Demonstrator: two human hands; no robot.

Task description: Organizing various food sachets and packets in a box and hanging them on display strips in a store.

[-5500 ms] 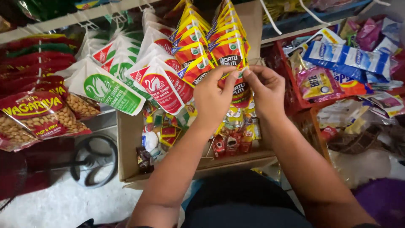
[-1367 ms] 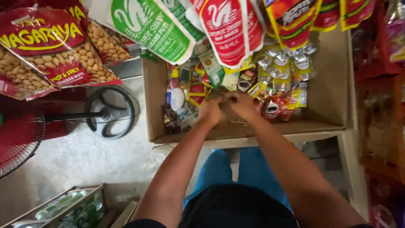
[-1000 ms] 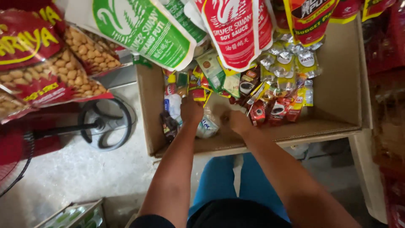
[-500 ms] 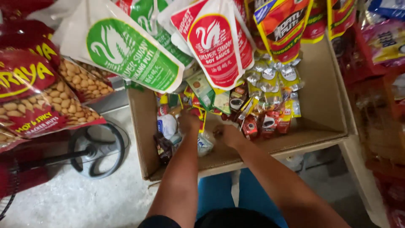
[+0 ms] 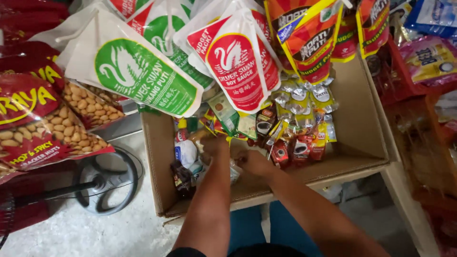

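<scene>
Left hand (image 5: 215, 146): reaching into the cardboard box (image 5: 354, 119), fingers curled among small sachets (image 5: 223, 166) near the front-left corner; grip hidden, cannot tell.
Right hand (image 5: 252, 163): pinching at the same sachets, closing state unclear.
Sachets: likely light, soft, slippery foil; best pinching by the sealed edges.
Hanging above: sauce pouches (image 5: 240, 59).

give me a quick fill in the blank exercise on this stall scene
1. Both hands, left hand and right hand, reach into a ____ box.
2. The green-labelled pouch hangs ____ the box.
3. The bags of nuts hang on the ____ side of the picture.

Missing words: cardboard; above; left
</scene>
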